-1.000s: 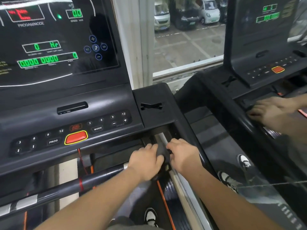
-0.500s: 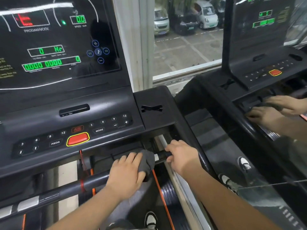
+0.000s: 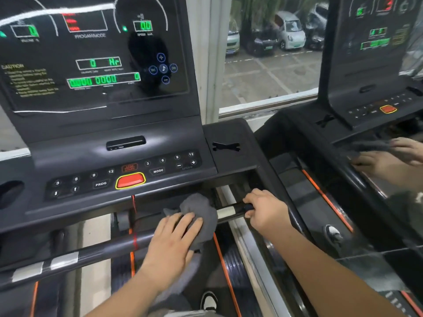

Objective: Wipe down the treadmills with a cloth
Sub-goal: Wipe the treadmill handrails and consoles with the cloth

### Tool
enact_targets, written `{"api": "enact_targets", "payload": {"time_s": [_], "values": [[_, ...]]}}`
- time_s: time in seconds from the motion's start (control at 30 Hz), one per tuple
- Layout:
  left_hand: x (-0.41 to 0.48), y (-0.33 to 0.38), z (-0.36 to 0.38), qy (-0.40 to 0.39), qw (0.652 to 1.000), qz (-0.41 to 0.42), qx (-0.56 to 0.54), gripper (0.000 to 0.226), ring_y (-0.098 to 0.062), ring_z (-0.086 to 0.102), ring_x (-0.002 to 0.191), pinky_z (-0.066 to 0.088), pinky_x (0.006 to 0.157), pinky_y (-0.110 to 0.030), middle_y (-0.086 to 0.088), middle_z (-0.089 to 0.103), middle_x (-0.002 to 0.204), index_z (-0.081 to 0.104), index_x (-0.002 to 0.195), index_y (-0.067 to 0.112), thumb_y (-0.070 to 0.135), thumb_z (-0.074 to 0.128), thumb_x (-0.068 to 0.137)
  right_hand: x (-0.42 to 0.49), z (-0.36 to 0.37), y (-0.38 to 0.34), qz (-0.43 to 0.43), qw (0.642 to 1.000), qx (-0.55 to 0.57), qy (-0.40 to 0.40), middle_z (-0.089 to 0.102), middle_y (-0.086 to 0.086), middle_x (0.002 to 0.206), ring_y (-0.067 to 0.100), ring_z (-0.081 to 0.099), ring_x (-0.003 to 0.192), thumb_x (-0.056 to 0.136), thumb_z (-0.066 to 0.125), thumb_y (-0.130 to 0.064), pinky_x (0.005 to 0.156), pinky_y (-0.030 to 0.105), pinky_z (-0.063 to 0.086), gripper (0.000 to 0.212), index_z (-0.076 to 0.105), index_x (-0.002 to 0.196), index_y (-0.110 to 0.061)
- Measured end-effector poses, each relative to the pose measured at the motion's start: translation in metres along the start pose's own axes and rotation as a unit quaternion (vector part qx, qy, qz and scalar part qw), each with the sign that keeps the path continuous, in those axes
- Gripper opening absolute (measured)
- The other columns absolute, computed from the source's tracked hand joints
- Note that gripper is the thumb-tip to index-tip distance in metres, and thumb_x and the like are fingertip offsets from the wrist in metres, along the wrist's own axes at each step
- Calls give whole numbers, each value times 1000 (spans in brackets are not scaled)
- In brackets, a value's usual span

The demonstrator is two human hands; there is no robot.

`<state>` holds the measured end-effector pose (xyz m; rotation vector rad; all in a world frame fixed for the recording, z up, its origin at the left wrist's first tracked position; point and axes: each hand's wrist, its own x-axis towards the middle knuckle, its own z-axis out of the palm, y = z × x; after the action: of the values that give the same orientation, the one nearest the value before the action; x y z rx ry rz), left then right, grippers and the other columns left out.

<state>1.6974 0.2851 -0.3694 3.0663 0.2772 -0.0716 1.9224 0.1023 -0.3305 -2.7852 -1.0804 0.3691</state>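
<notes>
A black treadmill console (image 3: 114, 156) with a lit display and a red stop button (image 3: 130, 180) fills the upper left. Below it a dark front handlebar (image 3: 96, 252) with silver bands runs from lower left up to the right. My left hand (image 3: 174, 241) presses a grey cloth (image 3: 201, 211) around the bar, near its right part. My right hand (image 3: 265, 209) grips the bar's right end (image 3: 231, 211), just right of a silver band. The cloth bunches up above my left fingers.
A mirror wall on the right shows a reflected treadmill (image 3: 366, 88) and reflected hands (image 3: 389, 156). A window (image 3: 270, 65) behind looks onto parked cars. The black belt (image 3: 231, 266) with orange stripes and a shoe (image 3: 209, 300) lie below.
My left hand with the cloth has slid left along the handlebar, away from my right hand, uncovering a silver band. The view has tilted up slightly.
</notes>
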Motion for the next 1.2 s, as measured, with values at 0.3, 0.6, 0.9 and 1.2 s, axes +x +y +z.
{"api": "enact_targets", "payload": {"time_s": [0.3,0.6,0.9,1.2], "values": [[-10,-40,-37,-26,995,-79,-58,57,-28,65,100,54,88,-40,-2,65,122,61,130,21,43,37,84,-5,14,-83,-30,998,-6,-59,55,-11,117,15,51,119,86,69,-46,91,37,53,45,61,128,-32],[15,-13,-22,-102,987,-112,-47,88,-35,57,108,33,101,-56,-7,56,128,43,142,17,80,42,81,-13,20,-96,0,1000,4,-12,59,-11,118,14,53,118,89,71,-37,87,34,53,38,66,126,-30],[-10,-53,-10,12,997,-36,-74,65,-25,66,89,57,73,-41,1,64,116,56,133,24,40,73,73,-17,-10,-59,50,972,226,34,64,-21,107,-10,59,95,100,62,-24,94,20,52,21,74,117,-21],[125,105,-13,-35,994,-37,-99,74,-33,54,125,36,111,-53,-7,50,147,37,154,21,41,62,86,-2,-49,49,200,964,171,-23,65,6,122,28,59,120,106,39,-43,102,43,48,37,61,122,-18]]}}
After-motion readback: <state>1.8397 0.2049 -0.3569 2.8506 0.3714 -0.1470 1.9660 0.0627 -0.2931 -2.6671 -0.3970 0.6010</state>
